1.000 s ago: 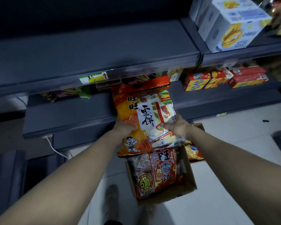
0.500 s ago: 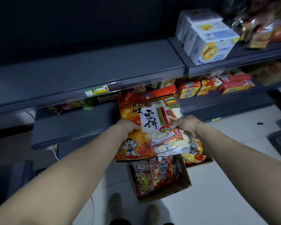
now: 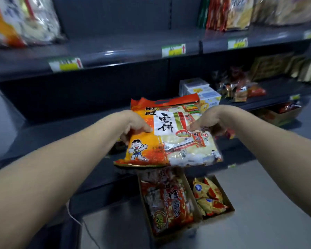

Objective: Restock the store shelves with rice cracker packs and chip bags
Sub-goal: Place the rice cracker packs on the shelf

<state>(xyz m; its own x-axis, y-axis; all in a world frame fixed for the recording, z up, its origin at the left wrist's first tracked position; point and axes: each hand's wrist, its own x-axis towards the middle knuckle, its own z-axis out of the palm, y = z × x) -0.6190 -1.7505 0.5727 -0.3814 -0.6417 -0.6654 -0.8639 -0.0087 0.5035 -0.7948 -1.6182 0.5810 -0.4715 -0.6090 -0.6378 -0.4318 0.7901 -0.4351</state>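
head view: both hands hold one rice cracker pack (image 3: 166,133) out in front of the shelving, between the person and the dark middle shelf (image 3: 90,126). the left hand (image 3: 133,125) is closed on the pack's left edge with the thumb on the printed front and the fingers tucked behind it; the right hand (image 3: 207,123) pinches the right side the same way. the pack is roughly upright, tilted a little, its top seam toward the shelves, and it touches no shelf yet

on the floor below it, near the shelf base, sits a cardboard box (image 3: 196,212) in two compartments: the left one has more red rice cracker packs (image 3: 169,202), the right one a few yellow chip bags (image 3: 209,196)

the upper shelf (image 3: 115,45) already carries a similar pack (image 3: 22,18) at the far left and other bags at the far right, with a bare stretch between them. the middle shelf is bare on the left and holds white boxes (image 3: 199,88) and small snacks on the right

judging from this, the restock looks underway at best: this pack is lifted but not placed, and the box is far from emptied, so the remaining packs and all the chip bags appear still to go
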